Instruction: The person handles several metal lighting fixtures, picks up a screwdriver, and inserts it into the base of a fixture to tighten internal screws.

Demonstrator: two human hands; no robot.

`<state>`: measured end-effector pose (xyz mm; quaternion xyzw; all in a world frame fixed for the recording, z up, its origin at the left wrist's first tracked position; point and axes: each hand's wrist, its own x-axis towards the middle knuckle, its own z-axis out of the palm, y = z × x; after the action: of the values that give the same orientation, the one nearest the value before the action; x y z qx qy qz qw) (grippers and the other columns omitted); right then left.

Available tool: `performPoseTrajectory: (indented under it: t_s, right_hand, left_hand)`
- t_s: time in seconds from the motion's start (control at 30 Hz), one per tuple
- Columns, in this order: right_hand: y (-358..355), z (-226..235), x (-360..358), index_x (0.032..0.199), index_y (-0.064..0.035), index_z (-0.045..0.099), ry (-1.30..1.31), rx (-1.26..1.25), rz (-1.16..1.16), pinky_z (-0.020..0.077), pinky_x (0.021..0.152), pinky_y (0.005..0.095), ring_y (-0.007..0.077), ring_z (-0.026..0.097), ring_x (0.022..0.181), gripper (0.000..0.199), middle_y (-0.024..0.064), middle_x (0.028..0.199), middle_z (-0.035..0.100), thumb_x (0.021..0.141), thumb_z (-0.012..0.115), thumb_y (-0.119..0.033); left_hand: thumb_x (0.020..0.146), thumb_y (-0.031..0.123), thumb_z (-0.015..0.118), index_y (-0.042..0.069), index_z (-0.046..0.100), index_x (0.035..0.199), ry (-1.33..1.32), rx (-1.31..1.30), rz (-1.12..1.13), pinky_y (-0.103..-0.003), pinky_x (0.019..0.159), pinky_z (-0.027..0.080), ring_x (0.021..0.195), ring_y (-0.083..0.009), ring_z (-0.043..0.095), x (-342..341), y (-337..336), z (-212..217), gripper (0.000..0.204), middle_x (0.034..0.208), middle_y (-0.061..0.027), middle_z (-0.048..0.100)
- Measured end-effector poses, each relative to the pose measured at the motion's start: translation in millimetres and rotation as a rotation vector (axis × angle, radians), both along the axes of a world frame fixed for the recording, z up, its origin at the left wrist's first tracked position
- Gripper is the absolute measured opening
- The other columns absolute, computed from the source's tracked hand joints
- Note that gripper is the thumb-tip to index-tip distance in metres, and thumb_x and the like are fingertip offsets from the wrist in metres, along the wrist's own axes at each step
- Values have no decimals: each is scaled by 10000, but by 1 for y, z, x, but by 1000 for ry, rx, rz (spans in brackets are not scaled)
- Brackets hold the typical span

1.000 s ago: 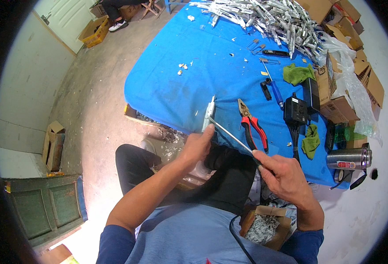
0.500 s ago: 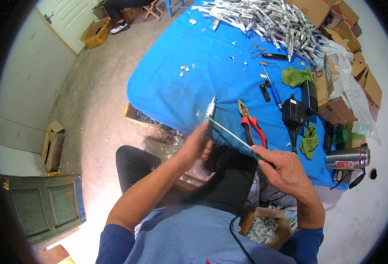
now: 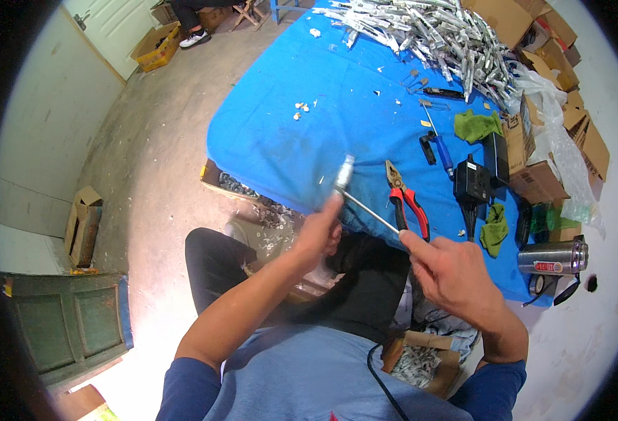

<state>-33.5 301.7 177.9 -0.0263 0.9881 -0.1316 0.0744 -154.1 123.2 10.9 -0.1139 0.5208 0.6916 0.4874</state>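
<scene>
My left hand (image 3: 317, 235) is closed around the lower end of a slim white-and-silver piece (image 3: 346, 170), which is smeared by motion and sticks up over the near edge of the blue-covered table (image 3: 267, 133). In my right hand (image 3: 456, 274) is a screwdriver (image 3: 371, 210) with a long thin metal shaft; its handle is mostly hidden in the fist. The tip of the shaft meets the piece just above my left fingers. Pliers with red-and-black handles (image 3: 413, 210) lie on the cloth close beyond my right hand.
A heap of similar slim pieces (image 3: 435, 42) covers the table's far end. On the right lie a blue-handled screwdriver (image 3: 441, 151), a black adapter box (image 3: 471, 181), green cloths (image 3: 477, 125) and a steel flask (image 3: 553, 257). An open carton of small parts (image 3: 418, 365) stands beside my right thigh.
The piece in my left hand has tilted a little and blurred. My right hand has shifted slightly, with the screwdriver tip still at the piece. The whole view has moved a little.
</scene>
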Motion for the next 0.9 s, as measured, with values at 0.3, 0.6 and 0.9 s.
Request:
performPoseTrajectory:
  t_s: [0.3, 0.6, 0.9]
  right_hand:
    - [27, -25, 4, 1183, -75, 622, 51, -475, -263, 459, 590, 348, 258, 588, 608, 320, 157, 728, 607, 869, 577, -115]
    - [44, -19, 37, 1184, -82, 640, -15, -487, -296, 453, 591, 314, 206, 572, 621, 326, 119, 716, 592, 860, 629, -111]
    - [41, -18, 35, 1166, -129, 657, 28, -340, -223, 444, 553, 361, 268, 571, 607, 323, 120, 676, 572, 843, 641, -143]
  left_hand:
    - [906, 545, 548, 163, 371, 562, 62, -14, -118, -277, 451, 210, 450, -111, 257, 8, 14, 12, 544, 527, 37, 285]
    - [886, 676, 463, 140, 343, 564, -76, 84, -115, -274, 452, 236, 444, -125, 290, 5, 8, 0, 637, 513, 14, 299]
    - [894, 684, 431, 141, 337, 558, -47, 25, -141, -277, 452, 240, 448, -128, 278, 3, 9, 5, 645, 516, 8, 304]
